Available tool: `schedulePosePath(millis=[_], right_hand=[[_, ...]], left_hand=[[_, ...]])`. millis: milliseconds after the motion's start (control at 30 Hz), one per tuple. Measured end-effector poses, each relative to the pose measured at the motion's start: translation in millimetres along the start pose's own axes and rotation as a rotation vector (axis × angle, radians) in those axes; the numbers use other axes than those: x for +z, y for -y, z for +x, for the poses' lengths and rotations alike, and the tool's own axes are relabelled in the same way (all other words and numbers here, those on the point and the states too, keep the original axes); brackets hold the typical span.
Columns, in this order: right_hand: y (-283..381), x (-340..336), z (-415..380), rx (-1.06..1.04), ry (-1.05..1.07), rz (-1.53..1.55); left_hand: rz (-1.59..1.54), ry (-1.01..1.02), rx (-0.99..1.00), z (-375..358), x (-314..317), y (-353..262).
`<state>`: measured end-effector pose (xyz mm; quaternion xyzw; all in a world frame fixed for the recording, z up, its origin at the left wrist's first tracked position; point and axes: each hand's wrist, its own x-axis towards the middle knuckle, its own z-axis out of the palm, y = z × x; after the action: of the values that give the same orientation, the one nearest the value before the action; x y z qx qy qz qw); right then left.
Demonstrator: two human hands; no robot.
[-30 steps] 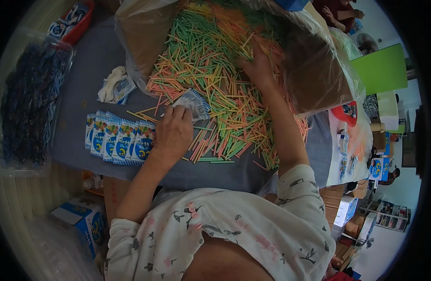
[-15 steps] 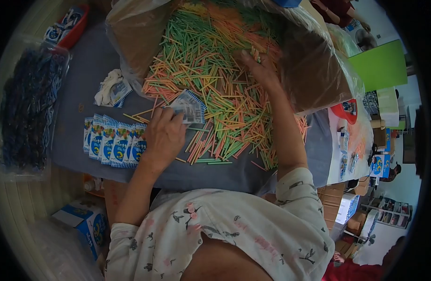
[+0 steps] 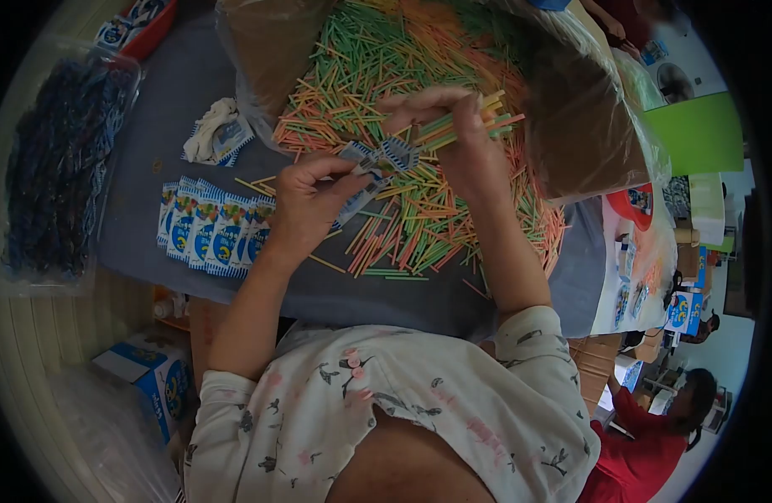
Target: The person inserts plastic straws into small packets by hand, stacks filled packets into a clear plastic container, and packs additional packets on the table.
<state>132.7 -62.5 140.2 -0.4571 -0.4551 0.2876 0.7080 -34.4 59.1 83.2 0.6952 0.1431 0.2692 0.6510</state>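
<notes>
My left hand (image 3: 314, 197) pinches a small clear-and-blue plastic packet (image 3: 373, 174) between thumb and fingers, held over the front of a big heap of thin coloured sticks (image 3: 394, 226). A bunch of yellow, green and pink sticks (image 3: 495, 121) is gripped in my right hand (image 3: 465, 142), close to the packet's upper right end. The heap spills out from between cardboard flaps lined with clear plastic. Left of my left hand, several blue-and-white printed packets (image 3: 205, 226) lie overlapping in a row.
A crumpled white cloth (image 3: 210, 134) rests on a packet at the left. Beyond the table edge stands a clear tub (image 3: 122, 126) of dark blue wrappers, with a red bowl (image 3: 161, 33) behind. At lower right is a person in red (image 3: 642, 444).
My right hand has come back from the heap toward the packet with a bunch of sticks. The left hand has lifted and turned the packet. A person in red has come further into view.
</notes>
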Motion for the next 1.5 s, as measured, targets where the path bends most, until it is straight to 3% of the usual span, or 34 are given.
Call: schedulePosePath(millis=[67, 167, 300, 367, 500, 567, 667, 800, 867, 1000, 1033, 1100, 1167, 1233, 1300, 1367, 1400, 1433, 1467, 1500], right_hand=[[-7.0, 5.8, 1.9, -0.093, 0.102, -0.232], [-10.5, 19.3, -5.4, 0.038, 0.063, -0.271], [-10.8, 13.3, -4.2, -0.037, 0.098, -0.342], [-5.0, 12.1, -0.5, -0.321, 0.108, -0.547], [2.8, 14.1, -2.8, -0.235, 0.219, -0.624], [-7.9, 15.0, -5.2, -0.087, 0.247, -0.412], [2.4, 17.5, -4.9, 0.019, 0.249, -0.363], [5.6, 7.0, 4.8, -0.061, 0.348, -0.491], [9.9, 11.7, 4.8, -0.051, 0.039, -0.201], [19.9, 4.5, 6.0, -0.217, -0.093, -0.323], [17.6, 2.8, 3.8, -0.225, -0.105, -0.331], [6.0, -0.5, -4.4, -0.156, 0.339, -0.816], [0.6, 5.2, -13.2, -0.134, 0.318, -0.703], [1.0, -4.5, -11.4, -0.118, 0.312, -0.571], [9.9, -46.2, -1.4, 0.071, 0.108, -0.643], [0.3, -101.8, 8.6, 0.132, -0.012, -1.177], [-7.7, -116.5, 7.5, 0.129, -0.002, -1.171], [-16.3, -125.5, 7.4, 0.157, 0.07, -1.623], [-24.7, -131.3, 10.2, 0.178, 0.143, -2.074], [-26.5, -128.5, 18.2, 0.172, 0.144, -2.067]], left_hand=[[-0.137, -0.018, 0.03, -0.7, 6.9, -3.0], [-0.157, -0.013, 0.058, -2.2, 7.4, 2.8], [-0.158, -0.028, -0.012, -4.1, 5.9, 3.7], [-0.157, -0.02, 0.003, -4.9, 6.1, 8.4], [-0.238, -0.024, 0.049, -2.5, 10.0, 4.3], [-0.166, 0.022, 0.11, -0.3, 8.8, 5.4], [-0.195, 0.037, 0.114, 0.8, 9.9, 4.3], [-0.218, 0.039, 0.12, 10.7, 19.8, 10.1], [-0.338, 0.035, -0.023, 18.6, 25.7, 4.1], [-0.476, 0.081, -0.163, 33.9, 30.0, -1.4], [-0.407, 0.112, -0.111, 34.6, 29.9, -1.2], [-0.342, 0.166, -0.06, 29.9, 32.2, 1.9], [-0.145, 0.106, 0.164, 13.4, 31.1, 7.9], [0.039, 0.127, 0.055, -11.2, 12.7, -5.7], [0.283, 0.085, 0.034, -45.5, -16.8, -15.6], [0.441, 0.077, 0.014, -61.7, -50.3, -19.2], [0.755, 0.094, 0.015, -66.1, -62.4, -24.7], [1.07, 0.107, 0.009, -70.7, -68.5, -28.2], [1.077, 0.096, -0.001, -73.6, -69.5, -24.6], [1.24, 0.035, 0.032, -72.9, -69.6, -16.6]])
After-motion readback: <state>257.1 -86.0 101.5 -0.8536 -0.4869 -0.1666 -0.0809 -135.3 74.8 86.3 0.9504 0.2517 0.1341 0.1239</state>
